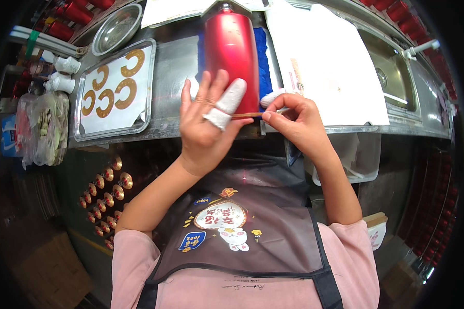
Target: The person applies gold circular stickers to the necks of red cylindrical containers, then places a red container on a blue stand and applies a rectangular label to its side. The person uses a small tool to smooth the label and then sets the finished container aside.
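As I look, the red bottle (231, 51) points away beyond my hands, spread left hand (201, 123) nearer, right hand (299, 121) pinching a thin strip (247, 116).

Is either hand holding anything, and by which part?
The right hand pinches a thin brownish strip near its right end. Whether the left hand grips anything cannot be told.

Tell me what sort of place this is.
Likely a decorating or finishing workshop: a glossy red vessel lies at a metal bench, gold C-shaped pieces are laid out on a tray, and rows of red-and-gold parts sit lower down.
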`<control>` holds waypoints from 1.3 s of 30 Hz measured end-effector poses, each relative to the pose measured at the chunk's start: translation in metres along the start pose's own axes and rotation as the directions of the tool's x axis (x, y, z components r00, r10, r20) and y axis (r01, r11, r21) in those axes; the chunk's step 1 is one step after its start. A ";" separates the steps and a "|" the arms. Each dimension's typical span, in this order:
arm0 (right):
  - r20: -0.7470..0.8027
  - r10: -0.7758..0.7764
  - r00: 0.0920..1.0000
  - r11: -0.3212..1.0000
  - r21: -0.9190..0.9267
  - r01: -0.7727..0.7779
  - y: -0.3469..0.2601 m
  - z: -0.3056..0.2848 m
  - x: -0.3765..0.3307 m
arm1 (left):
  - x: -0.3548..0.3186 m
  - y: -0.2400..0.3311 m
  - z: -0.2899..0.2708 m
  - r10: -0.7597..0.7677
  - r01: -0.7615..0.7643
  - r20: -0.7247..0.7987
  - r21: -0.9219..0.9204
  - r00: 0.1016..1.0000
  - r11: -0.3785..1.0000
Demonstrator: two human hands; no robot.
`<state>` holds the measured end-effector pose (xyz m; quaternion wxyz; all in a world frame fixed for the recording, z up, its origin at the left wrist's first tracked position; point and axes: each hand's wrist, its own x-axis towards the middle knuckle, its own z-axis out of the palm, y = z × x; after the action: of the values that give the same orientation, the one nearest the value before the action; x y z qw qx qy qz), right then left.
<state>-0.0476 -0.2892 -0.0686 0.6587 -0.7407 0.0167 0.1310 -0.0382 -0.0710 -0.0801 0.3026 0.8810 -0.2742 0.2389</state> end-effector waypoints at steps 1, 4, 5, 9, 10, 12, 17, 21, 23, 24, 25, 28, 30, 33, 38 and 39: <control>0.009 0.009 1.000 1.000 -0.015 -0.009 -0.002 0.000 -0.001 | -0.005 -0.004 -0.001 -0.049 0.048 -0.013 -0.071 0.999 0.996; 0.039 0.025 0.999 0.999 -0.023 -0.024 -0.008 -0.002 -0.004 | -0.023 -0.011 -0.007 -0.078 0.076 -0.006 -0.144 0.997 0.987; 0.034 0.034 0.999 0.999 0.003 -0.035 -0.010 -0.003 -0.005 | -0.029 -0.012 -0.009 -0.096 0.095 0.003 -0.156 0.995 0.983; 0.023 0.043 0.999 0.998 0.051 -0.044 -0.015 -0.008 -0.011 | -0.049 -0.015 -0.019 -0.057 0.061 0.050 -0.095 0.997 0.994; 0.019 0.034 0.999 0.999 0.027 -0.035 -0.015 -0.009 -0.012 | -0.052 -0.015 -0.018 -0.054 0.058 0.043 -0.103 0.998 0.993; 0.000 0.021 1.000 0.999 0.031 -0.021 -0.018 -0.011 -0.014 | -0.054 -0.017 -0.017 -0.050 0.056 0.066 -0.092 0.997 0.994; -0.004 -0.032 0.999 0.999 0.017 0.032 -0.029 -0.009 -0.020 | -0.055 -0.019 -0.015 -0.046 0.053 0.065 -0.099 0.997 0.994; 0.005 -0.077 0.997 0.997 0.008 0.077 -0.037 -0.007 -0.025 | -0.057 -0.019 -0.017 -0.080 0.087 0.069 -0.114 0.994 0.990; -0.009 -0.069 0.998 0.998 0.009 0.069 -0.035 -0.007 -0.025 | -0.057 -0.019 -0.017 -0.079 0.086 0.071 -0.112 0.994 0.990; -0.028 -0.061 0.998 0.998 0.013 0.062 -0.034 -0.008 -0.024 | -0.057 -0.019 -0.017 -0.073 0.081 0.072 -0.110 0.995 0.991; -0.047 -0.055 0.997 0.998 0.017 0.056 -0.031 -0.008 -0.023 | -0.057 -0.018 -0.017 -0.067 0.074 0.073 -0.108 0.995 0.991; -0.049 -0.040 0.998 0.999 -0.019 0.039 -0.022 -0.012 -0.020 | -0.055 -0.018 -0.017 -0.030 0.037 0.077 -0.094 0.997 0.995; -0.056 -0.027 0.998 1.000 -0.015 0.026 -0.017 -0.013 -0.018 | -0.052 -0.017 -0.017 -0.020 0.027 0.088 -0.077 0.996 0.997; -0.060 -0.022 0.998 1.000 0.009 0.023 -0.011 -0.013 -0.015 | -0.050 -0.016 -0.019 -0.013 0.020 0.094 -0.066 0.996 0.998; -0.060 -0.001 0.998 1.000 0.020 0.002 -0.005 -0.011 -0.010 | -0.044 -0.014 -0.020 0.020 -0.016 0.098 -0.048 0.995 0.999; -0.059 0.003 0.998 1.000 0.025 -0.002 -0.004 -0.011 -0.010 | -0.042 -0.014 -0.020 0.028 -0.024 0.099 -0.046 0.995 0.999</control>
<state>-0.0541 -0.3004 -0.0613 0.6670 -0.7359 0.0387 0.1098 -0.0660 -0.0340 -0.0963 0.3051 0.8812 -0.3056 0.1925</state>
